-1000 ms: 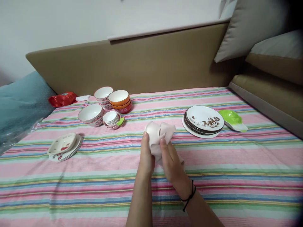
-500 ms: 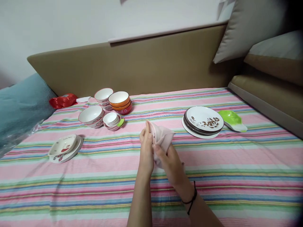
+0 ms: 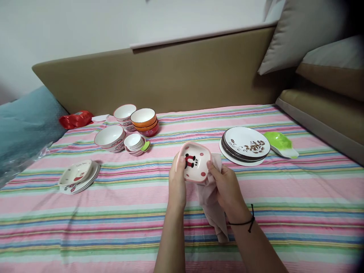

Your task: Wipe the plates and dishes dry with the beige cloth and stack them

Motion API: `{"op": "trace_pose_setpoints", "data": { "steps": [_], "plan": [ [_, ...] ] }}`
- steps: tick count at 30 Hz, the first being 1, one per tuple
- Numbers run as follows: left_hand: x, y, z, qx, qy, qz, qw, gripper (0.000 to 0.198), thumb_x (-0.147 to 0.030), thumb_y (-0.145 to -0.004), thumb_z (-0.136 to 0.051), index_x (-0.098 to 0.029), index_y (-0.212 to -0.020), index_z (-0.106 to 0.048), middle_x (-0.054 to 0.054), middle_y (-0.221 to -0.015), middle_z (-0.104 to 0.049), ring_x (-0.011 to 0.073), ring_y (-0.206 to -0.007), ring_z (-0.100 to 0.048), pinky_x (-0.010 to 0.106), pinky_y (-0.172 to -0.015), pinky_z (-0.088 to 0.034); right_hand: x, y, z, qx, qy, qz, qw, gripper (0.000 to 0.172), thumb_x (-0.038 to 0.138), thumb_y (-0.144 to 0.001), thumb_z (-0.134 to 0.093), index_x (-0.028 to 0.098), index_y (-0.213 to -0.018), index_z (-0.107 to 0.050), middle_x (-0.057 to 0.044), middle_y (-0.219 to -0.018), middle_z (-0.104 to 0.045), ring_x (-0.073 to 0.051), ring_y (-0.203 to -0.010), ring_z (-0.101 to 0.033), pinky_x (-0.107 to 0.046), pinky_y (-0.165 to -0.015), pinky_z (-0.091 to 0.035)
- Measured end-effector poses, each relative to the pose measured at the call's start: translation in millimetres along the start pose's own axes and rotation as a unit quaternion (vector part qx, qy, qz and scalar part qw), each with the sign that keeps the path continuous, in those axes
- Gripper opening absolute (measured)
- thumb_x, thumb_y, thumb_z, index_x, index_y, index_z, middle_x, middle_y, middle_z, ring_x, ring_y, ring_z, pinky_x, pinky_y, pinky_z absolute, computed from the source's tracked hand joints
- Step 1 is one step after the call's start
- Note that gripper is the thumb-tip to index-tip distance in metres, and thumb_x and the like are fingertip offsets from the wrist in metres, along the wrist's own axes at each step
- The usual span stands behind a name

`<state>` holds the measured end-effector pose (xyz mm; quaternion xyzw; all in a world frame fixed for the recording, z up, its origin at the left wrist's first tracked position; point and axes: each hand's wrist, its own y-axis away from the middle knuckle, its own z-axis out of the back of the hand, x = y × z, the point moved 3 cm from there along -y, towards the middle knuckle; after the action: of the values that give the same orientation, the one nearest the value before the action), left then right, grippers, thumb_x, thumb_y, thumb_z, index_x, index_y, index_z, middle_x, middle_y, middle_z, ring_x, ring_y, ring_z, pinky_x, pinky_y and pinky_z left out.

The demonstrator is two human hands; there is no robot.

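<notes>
Over striped cloth (image 3: 113, 218), L hand (image 3: 176, 187) had its grip clamped on pink-rimmed dish (image 3: 199, 168) marked "CAT"; R hand (image 3: 229, 189) pinched its opp. edge w/ pale rag (image 3: 209, 203).

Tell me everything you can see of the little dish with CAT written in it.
The dish is a rounded square with a pink rim and a glossy, whitish inside, apparently ceramic. It shows reddish dots, black lettering and a red-and-black figure partly hidden by a thumb. It is held tilted, inside facing the camera, above the striped cover. The left hand grips its left edge; the right hand, holding a cloth, touches its right edge.
</notes>
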<state>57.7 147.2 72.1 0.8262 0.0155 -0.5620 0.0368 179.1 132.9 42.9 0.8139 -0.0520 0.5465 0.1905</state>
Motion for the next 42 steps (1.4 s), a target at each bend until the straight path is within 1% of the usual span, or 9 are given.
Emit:
{"op": "trace_pose_setpoints", "data": {
  "steps": [8,16,18,20,22,26,29,34,42],
  "plan": [
    [-3,-5,16.9,-0.009,-0.031,-0.005,0.999,0.034,-0.044,-0.085,-0.06,-0.02,-0.107,-0.067,0.005,-0.099,-0.068,0.0187,-0.088,-0.061,0.025,-0.076,-0.046,12,-4,13,0.11,0.254,0.017,0.961,0.031,0.044,-0.067,-0.073,0.014,-0.069,-0.067,-0.003,-0.064,-0.065,-0.017,-0.059,-0.055,-0.027,-0.052,-0.042],
    [7,-7,13.7,-0.229,0.153,0.087,0.957,0.024,-0.031,-0.09,-0.053,-0.013,-0.099,-0.067,0.005,-0.089,-0.07,0.0146,-0.068,-0.064,0.023,-0.059,-0.049,14,6,4,0.187,0.299,0.05,0.935,0.024,0.036,-0.084,-0.05,0.017,-0.077,-0.062,-0.001,-0.075,-0.065,-0.019,-0.072,-0.058,-0.027,-0.062,-0.044],
    [4,-7,12.9,-0.25,0.164,0.094,0.95,0.022,-0.029,-0.092,-0.051,-0.014,-0.097,-0.067,0.004,-0.085,-0.07,0.0137,-0.065,-0.064,0.023,-0.056,-0.05,12,11,5,0.235,0.32,0.045,0.917,0.014,0.029,-0.078,-0.056,0.018,-0.087,-0.061,-0.002,-0.086,-0.067,-0.019,-0.079,-0.059,-0.028,-0.066,-0.046],
    [1,-7,12.3,-0.247,0.165,0.08,0.951,0.02,-0.028,-0.091,-0.051,-0.015,-0.093,-0.067,0.003,-0.083,-0.07,0.0135,-0.065,-0.065,0.023,-0.057,-0.05,13,14,10,0.242,0.338,0.023,0.909,0.033,0.029,-0.069,-0.069,0.018,-0.099,-0.059,-0.004,-0.095,-0.066,-0.021,-0.083,-0.06,-0.029,-0.067,-0.048],
    [-3,-8,10.6,-0.23,0.162,0.051,0.958,0.019,-0.028,-0.089,-0.054,-0.015,-0.092,-0.067,0.003,-0.084,-0.07,0.0136,-0.067,-0.065,0.022,-0.059,-0.051,19,14,16,0.202,0.329,0.028,0.922,0.051,0.035,-0.064,-0.075,0.019,-0.109,-0.056,-0.007,-0.107,-0.064,-0.023,-0.091,-0.06,-0.03,-0.07,-0.05],
    [-4,-8,-1.6,-0.122,0.124,0.032,0.984,0.028,-0.035,-0.079,-0.064,-0.014,-0.096,-0.068,0.004,-0.086,-0.071,0.0157,-0.071,-0.066,0.022,-0.061,-0.051,43,11,26,0.141,0.254,0.085,0.953,0.034,0.046,-0.084,-0.056,0.021,-0.106,-0.058,-0.004,-0.095,-0.066,-0.017,-0.078,-0.062,-0.027,-0.065,-0.05],
    [3,-3,-13.7,-0.034,0.081,0.1,0.991,0.038,-0.04,-0.07,-0.074,-0.011,-0.094,-0.068,0.004,-0.08,-0.071,0.0171,-0.066,-0.066,0.024,-0.058,-0.051,54,11,36,0.145,0.231,0.086,0.958,0.025,0.043,-0.088,-0.049,0.02,-0.091,-0.058,0.002,-0.065,-0.061,-0.012,-0.051,-0.055,-0.023,-0.047,-0.043],
    [19,13,-34.9,0.104,0.009,0.211,0.972,0.04,-0.042,-0.074,-0.072,-0.012,-0.1,-0.067,0.008,-0.083,-0.072,0.0215,-0.071,-0.068,0.025,-0.06,-0.051,57,11,67,0.146,0.293,0.041,0.944,0.013,0.032,-0.085,-0.05,0.021,-0.079,-0.051,0.005,-0.05,-0.055,-0.013,-0.043,-0.054,-0.021,-0.041,-0.041],
    [28,11,-56.8,0.143,0.052,0.213,0.965,0.049,-0.049,-0.091,-0.047,-0.014,-0.125,-0.056,0.013,-0.116,-0.066,0.0234,-0.097,-0.066,0.031,-0.081,-0.053,91,6,140,0.115,0.277,0.052,0.953,0.029,0.044,-0.079,-0.053,0.019,-0.065,-0.054,0.001,-0.051,-0.058,-0.011,-0.045,-0.053,-0.02,-0.044,-0.041]
  ]
}}
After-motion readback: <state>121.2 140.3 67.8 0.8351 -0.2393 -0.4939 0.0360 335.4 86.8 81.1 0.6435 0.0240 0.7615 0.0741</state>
